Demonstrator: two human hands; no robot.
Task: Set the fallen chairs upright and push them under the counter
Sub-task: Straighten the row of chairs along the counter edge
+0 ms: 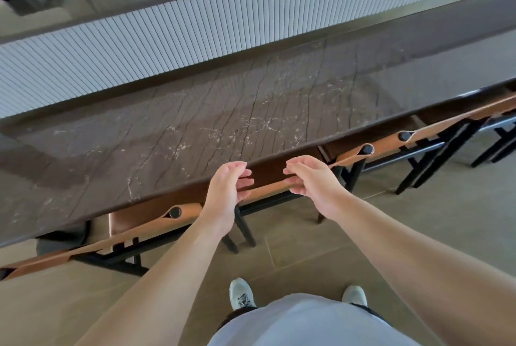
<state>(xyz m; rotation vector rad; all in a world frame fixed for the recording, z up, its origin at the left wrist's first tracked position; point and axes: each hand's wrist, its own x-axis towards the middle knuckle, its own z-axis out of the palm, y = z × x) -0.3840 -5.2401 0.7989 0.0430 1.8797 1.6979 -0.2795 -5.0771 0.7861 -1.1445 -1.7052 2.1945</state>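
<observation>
The dark stone surface (195, 128) hides the seats of every chair tucked beneath it, leaving only tan backrests and black legs in sight. The middle chair (268, 189) is further masked by the left hand (226, 192) and right hand (312, 181), so whether either grip actually touches its backrest cannot be told. The left chair (139, 223) runs out of the picture's left edge; the far right chair (491, 111) is cut by the right edge. Items beyond the ribbed panel (223, 24) at the top are blurred and cropped. Both forearms leave the bottom edge.
</observation>
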